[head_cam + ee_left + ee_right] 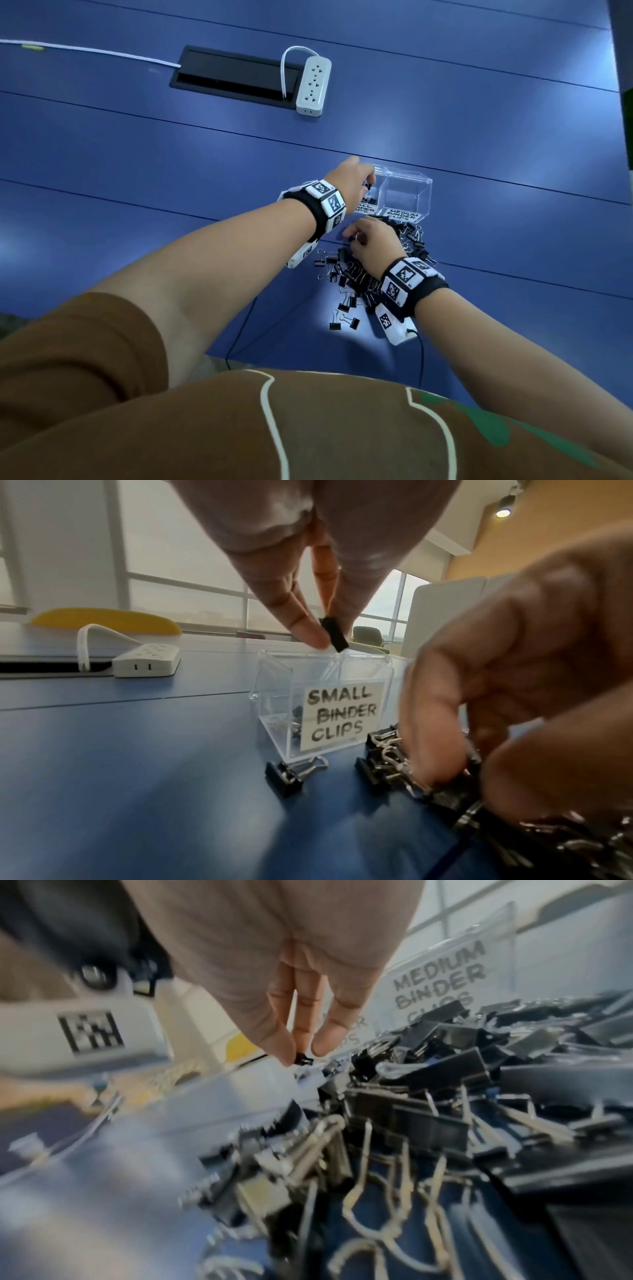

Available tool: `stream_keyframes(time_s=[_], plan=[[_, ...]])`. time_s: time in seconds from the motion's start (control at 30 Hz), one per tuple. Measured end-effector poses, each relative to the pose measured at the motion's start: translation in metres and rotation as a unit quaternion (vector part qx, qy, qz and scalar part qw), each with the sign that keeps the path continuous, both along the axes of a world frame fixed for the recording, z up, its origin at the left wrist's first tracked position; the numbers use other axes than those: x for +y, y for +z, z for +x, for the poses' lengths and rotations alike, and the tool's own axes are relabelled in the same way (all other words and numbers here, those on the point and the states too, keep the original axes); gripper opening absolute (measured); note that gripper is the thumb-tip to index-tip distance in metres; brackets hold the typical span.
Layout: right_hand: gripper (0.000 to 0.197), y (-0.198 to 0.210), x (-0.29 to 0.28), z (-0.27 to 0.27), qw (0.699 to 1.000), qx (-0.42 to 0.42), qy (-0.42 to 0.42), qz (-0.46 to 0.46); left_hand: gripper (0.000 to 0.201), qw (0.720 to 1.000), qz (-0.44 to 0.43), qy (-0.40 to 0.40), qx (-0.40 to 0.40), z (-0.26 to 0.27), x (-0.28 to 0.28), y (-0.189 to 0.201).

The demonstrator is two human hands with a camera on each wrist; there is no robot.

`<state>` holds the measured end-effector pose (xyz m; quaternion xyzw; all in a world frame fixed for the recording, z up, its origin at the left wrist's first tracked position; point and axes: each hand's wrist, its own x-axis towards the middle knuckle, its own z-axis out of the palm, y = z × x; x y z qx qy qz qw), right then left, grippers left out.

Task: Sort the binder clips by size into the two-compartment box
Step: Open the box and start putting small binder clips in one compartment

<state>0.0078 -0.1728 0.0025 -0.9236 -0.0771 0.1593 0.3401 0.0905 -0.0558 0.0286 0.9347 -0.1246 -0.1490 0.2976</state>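
A clear two-compartment box (407,175) stands on the blue table, labelled for small clips on the left and medium on the right. My left hand (368,183) hovers over the small compartment (274,691) and pinches a small black binder clip (334,637) just above its rim. A few small clips lie inside that compartment. The pile of black binder clips (356,274) spreads in front of the box. My right hand (352,238) is down at the pile's far-left edge, fingertips pinching a small clip (303,1060). The medium label (441,980) shows behind the pile (445,1096).
A white power strip (313,85) lies beside a black cable hatch (233,73) at the table's far side, with a white cord (85,51) trailing left. One loose clip (287,772) sits in front of the box. The table's near edge runs close to my body.
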Motion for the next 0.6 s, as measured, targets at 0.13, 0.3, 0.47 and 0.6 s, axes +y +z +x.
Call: stream_keyframes(time_s=[0.13, 0.3, 0.47, 0.6], plan=[[0.021, 0.023, -0.014, 0.006, 0.993, 0.016, -0.093, 0.065, 0.021, 1.0, -0.009, 0.002, -0.008, 0.003, 0.001, -0.004], [0.018, 0.034, -0.026, 0.036, 0.978, 0.01, -0.164, 0.128, 0.011, 0.99, -0.025, 0.128, -0.048, -0.007, 0.019, -0.01], [0.016, 0.041, -0.021, 0.056, 0.979, 0.004, -0.169, 0.115, 0.019, 0.966, 0.009, 0.251, 0.062, -0.026, 0.037, -0.033], [0.014, 0.042, -0.018, 0.047, 0.985, -0.034, -0.147, 0.088, 0.023, 0.972, 0.042, 0.205, 0.106, -0.031, 0.033, -0.047]])
